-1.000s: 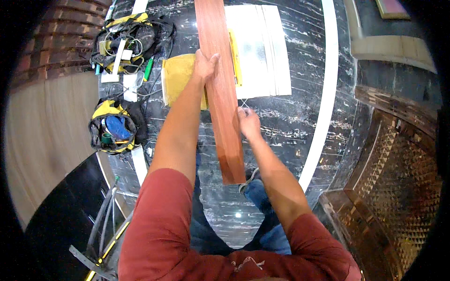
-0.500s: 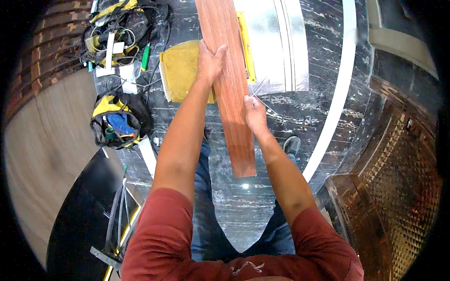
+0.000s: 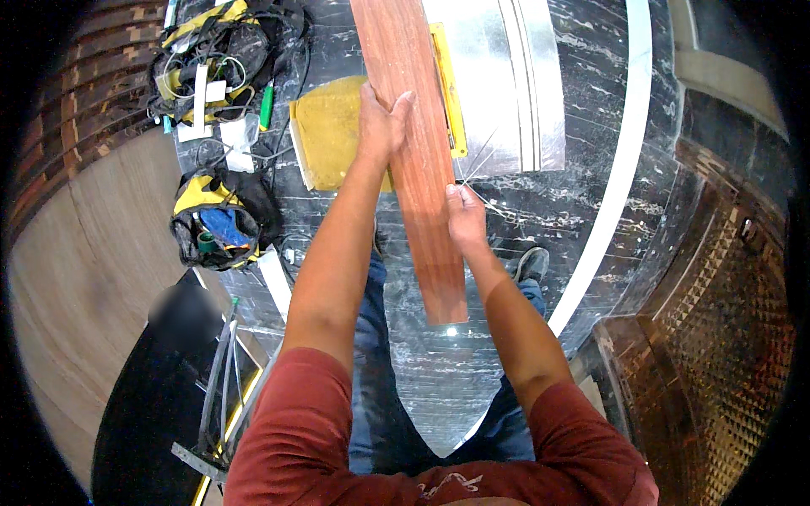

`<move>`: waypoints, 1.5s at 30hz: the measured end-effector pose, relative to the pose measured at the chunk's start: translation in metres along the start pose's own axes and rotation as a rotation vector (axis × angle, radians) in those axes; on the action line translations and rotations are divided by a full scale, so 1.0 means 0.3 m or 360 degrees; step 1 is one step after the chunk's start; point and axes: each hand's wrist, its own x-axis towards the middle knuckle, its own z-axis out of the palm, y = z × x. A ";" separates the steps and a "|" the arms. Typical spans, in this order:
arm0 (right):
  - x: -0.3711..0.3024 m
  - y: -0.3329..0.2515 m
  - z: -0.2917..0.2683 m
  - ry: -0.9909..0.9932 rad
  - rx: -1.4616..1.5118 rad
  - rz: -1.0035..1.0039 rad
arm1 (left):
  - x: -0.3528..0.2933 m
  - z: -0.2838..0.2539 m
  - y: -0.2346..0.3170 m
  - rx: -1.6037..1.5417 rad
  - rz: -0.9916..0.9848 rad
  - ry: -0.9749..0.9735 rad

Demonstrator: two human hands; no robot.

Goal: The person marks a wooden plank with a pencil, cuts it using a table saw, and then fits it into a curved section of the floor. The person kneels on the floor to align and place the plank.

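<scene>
Over the floor (image 3: 591,80), about midway between its left and right edges, the plank (image 3: 424,160) looks stiff, smooth and fairly light, best held by its long edges, where the left hand (image 3: 384,126) clamps it and the right hand (image 3: 467,221) touches, grip unclear.

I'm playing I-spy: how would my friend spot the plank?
Over the dark, white-streaked floor, look between the left hand and right hand. The plank there reaches the picture's top edge. It's reddish with wood grain, unlike the mustard sheet on its left and silvery panel on its right.
</scene>
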 end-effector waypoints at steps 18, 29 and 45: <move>-0.041 0.025 -0.021 -0.0052 -0.0073 0.0044 | -0.045 0.009 -0.037 -0.0029 0.0010 0.0028; -0.071 0.071 -0.027 0.0044 -0.0074 0.0029 | -0.099 0.002 -0.006 -0.0052 -0.0032 -0.0036; -0.111 0.065 -0.040 -0.0007 0.0020 0.0023 | 0.165 -0.029 0.041 0.0007 -0.0004 0.0046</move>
